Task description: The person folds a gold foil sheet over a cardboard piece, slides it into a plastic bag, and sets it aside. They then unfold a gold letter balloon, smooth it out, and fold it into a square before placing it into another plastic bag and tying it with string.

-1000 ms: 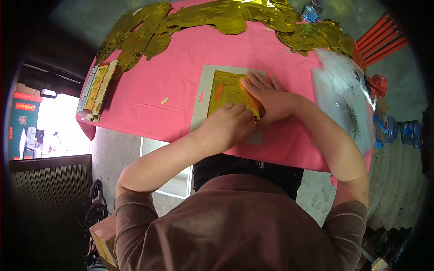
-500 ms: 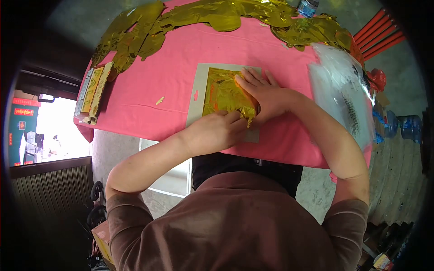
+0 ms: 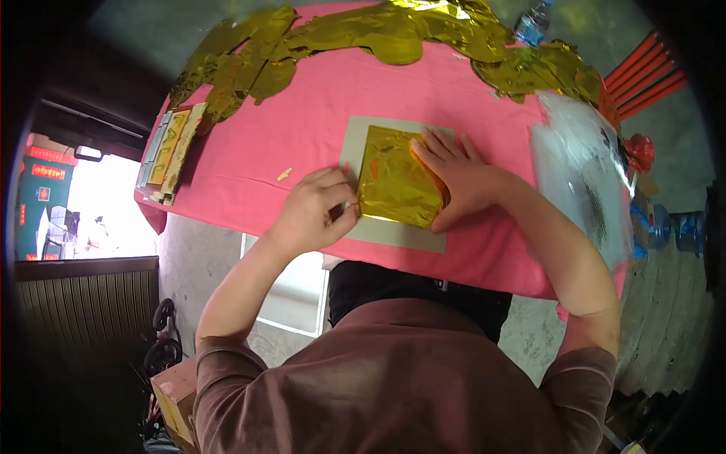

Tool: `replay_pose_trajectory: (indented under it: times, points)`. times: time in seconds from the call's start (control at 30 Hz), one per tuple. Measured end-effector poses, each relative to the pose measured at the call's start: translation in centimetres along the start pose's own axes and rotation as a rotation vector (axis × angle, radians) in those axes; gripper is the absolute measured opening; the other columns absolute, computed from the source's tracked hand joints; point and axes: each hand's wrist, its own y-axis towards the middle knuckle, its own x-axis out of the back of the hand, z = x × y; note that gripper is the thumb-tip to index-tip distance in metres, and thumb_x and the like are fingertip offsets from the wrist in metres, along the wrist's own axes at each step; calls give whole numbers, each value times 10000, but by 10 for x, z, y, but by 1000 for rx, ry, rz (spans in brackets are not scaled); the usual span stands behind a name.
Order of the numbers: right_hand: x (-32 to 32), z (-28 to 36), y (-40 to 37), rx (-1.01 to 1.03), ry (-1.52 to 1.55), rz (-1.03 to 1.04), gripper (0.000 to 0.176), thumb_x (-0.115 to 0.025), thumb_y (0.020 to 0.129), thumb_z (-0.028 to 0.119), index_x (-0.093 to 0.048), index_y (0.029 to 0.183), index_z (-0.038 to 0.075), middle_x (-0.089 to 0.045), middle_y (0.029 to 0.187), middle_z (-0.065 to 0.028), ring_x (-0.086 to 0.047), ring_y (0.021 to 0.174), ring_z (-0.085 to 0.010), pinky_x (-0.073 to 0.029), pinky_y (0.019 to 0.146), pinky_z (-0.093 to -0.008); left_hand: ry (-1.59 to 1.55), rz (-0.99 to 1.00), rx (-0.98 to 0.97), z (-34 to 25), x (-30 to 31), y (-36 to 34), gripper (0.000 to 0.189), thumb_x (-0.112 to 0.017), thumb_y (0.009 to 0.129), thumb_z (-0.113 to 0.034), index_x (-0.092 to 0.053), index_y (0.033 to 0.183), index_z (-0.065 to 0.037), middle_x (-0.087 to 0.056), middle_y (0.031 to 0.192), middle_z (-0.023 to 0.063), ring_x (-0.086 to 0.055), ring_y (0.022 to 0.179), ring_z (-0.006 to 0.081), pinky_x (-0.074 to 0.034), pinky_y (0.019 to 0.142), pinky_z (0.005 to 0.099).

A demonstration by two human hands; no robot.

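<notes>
Apart, the hands flank the gold foil (image 3: 397, 178): the right hand (image 3: 470, 181) spreads over one edge, seemingly to steady it on the grey board (image 3: 408, 238); the left hand (image 3: 306, 212) curls by the other, its grip unclear. Pink cloth (image 3: 249, 140) lies beneath.

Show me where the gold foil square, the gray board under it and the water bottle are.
Gold foil square (image 3: 397, 181): head view, middle of its crinkled top.
Gray board (image 3: 412, 240): head view, bare strip along its near edge.
Water bottle (image 3: 532, 30): head view, its side.
</notes>
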Motion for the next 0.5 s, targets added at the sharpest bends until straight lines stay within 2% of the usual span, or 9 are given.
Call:
replay_pose_trajectory:
  times: [0.03, 0.1, 0.13, 0.17, 0.23, 0.27, 0.33, 0.43, 0.5]
  points:
    - [0, 1, 0, -5, -1, 6, 1355, -791, 505, 540, -5, 1503, 67, 32, 1556, -223, 71, 1452, -309, 20, 1141, -522, 11, -11, -1, 0, -1, 4, 112, -677, 706, -76, -595, 753, -16, -564, 796, 103, -555, 781, 298, -477, 716, 391]
    - [2, 2, -1, -5, -5, 9, 1352, -790, 505, 542, -10, 1503, 66, 30, 1556, -223, 68, 1452, -310, 17, 1141, -525, 66, -261, 27, -7, -11, 17, 128, -679, 730, -88, -588, 771, -7, -562, 805, 123, -549, 782, 326, -469, 710, 402]
    - [2, 2, -1, -13, 2, 17, 1350, -789, 506, 543, -15, 1503, 66, 28, 1556, -223, 66, 1452, -312, 13, 1141, -528, 76, -217, 53, -9, -14, 23, 202, -700, 737, -120, -614, 880, -7, -591, 958, 154, -563, 942, 345, -466, 818, 422]
    - [2, 2, -1, -9, -7, 15, 1350, -789, 506, 543, -15, 1503, 66, 28, 1556, -223, 66, 1452, -312, 13, 1141, -528, 80, -225, 53, -10, -17, 30, 202, -700, 737, -120, -614, 880, -7, -591, 958, 154, -563, 942, 345, -466, 818, 422]
    - [3, 2, 0, -10, 13, 20, 1366, -778, 487, 585, -36, 1500, 48, 0, 1560, -212, 57, 1454, -306, 10, 1140, -529, 152, -120, -141, -4, -23, 44, 472, -703, 774, -269, -581, 1134, 12, -517, 1256, 209, -447, 1235, 350, -362, 1028, 447]
    - [3, 2, 0, -10, 8, 21, 1366, -778, 487, 585, -36, 1500, 48, 0, 1560, -212, 57, 1454, -306, 10, 1140, -529, 152, -125, -141, 1, -23, 47, 472, -703, 774, -269, -581, 1134, 12, -517, 1256, 209, -447, 1235, 350, -362, 1028, 447]
    - [4, 3, 0, -15, 5, 35, 1347, -791, 507, 542, -21, 1503, 61, 22, 1556, -222, 64, 1452, -313, 11, 1141, -528, 268, 134, -51, 9, -26, 51, 821, -683, 785, -449, -362, 1392, 0, -299, 1482, 195, -228, 1407, 325, -199, 1138, 476]
    - [3, 1, -2, -4, 17, 8, 1358, -795, 507, 549, -17, 1499, 45, 17, 1556, -223, 60, 1452, -315, 21, 1141, -523, 303, 236, 28, 21, -24, 44, 1032, -650, 735, -614, -234, 1452, 0, -217, 1523, 184, -163, 1430, 314, -139, 1155, 478]
    - [-2, -3, -3, 1, 32, -15, 1369, -795, 505, 563, -14, 1497, 35, 13, 1556, -222, 56, 1452, -318, 26, 1142, -520, 320, 245, 33, 26, -20, 40, 1068, -651, 718, -635, -211, 1460, -4, -211, 1525, 183, -164, 1430, 310, -136, 1156, 477]
